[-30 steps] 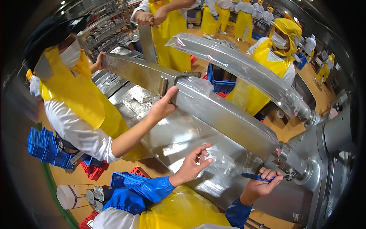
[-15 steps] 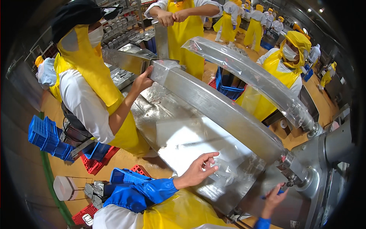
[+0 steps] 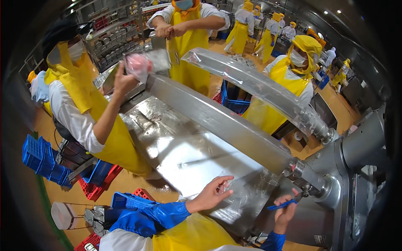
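Observation:
My left hand [image 3: 210, 193] is held over the shiny metal table [image 3: 184, 161], its thumb and fingers apart with nothing between them. In my right hand [image 3: 286, 211] is a slim blue tool [image 3: 282, 205] whose exact kind I cannot make out; the hand is just below a metal joint [image 3: 307, 190] on the machine. A long square metal tube [image 3: 222, 121] slants over the table from that joint. At its far end a co-worker's hand [image 3: 124, 79] is at a pink lump in clear plastic [image 3: 139, 66].
Behind the tube, a second arm [image 3: 255, 88] wrapped in clear film runs from the grey machine [image 3: 364, 142]. Co-workers in yellow aprons stand at left, at the back and at right. Blue crates [image 3: 44, 157] and red crates [image 3: 100, 184] are on the floor at left.
The view has shifted. A pink lump in plastic now shows at the tube's far end, beside the left co-worker's hand. My right hand has lifted and turned, showing more of the blue tool.

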Action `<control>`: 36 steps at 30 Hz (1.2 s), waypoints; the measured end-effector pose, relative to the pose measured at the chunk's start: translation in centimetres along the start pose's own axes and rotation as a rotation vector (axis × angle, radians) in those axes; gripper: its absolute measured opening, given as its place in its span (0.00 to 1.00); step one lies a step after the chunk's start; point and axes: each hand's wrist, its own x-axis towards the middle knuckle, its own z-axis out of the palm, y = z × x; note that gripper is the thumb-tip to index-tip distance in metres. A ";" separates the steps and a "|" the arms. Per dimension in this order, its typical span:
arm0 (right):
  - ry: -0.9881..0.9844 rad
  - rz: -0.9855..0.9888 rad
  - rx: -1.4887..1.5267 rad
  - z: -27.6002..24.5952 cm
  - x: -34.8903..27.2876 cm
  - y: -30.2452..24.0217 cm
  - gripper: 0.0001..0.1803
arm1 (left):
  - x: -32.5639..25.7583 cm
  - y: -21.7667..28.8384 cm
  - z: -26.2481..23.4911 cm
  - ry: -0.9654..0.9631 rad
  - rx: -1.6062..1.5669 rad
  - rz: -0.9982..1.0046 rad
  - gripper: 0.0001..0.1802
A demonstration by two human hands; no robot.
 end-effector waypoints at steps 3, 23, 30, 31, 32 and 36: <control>-0.194 0.208 0.262 -8.8 2.4 6.4 0.19 | -1.0 -3.8 0.5 -0.089 0.189 -0.082 0.25; -0.564 0.849 -0.179 19.7 1.9 23.7 0.10 | 0.8 -6.5 -19.4 -0.076 -0.262 -0.406 0.12; -1.068 0.957 0.260 38.1 7.5 34.5 0.11 | 9.8 0.2 -38.0 0.441 -0.901 -0.131 0.12; -1.101 0.951 0.445 40.1 8.3 36.9 0.12 | 11.3 1.1 -39.9 0.455 -0.887 -0.148 0.11; -1.165 0.958 0.626 41.8 9.1 39.3 0.13 | 12.9 2.2 -41.5 0.474 -0.866 -0.158 0.11; -1.413 0.943 0.969 52.3 12.8 42.3 0.19 | 15.8 8.2 -45.6 0.599 -0.598 -0.026 0.12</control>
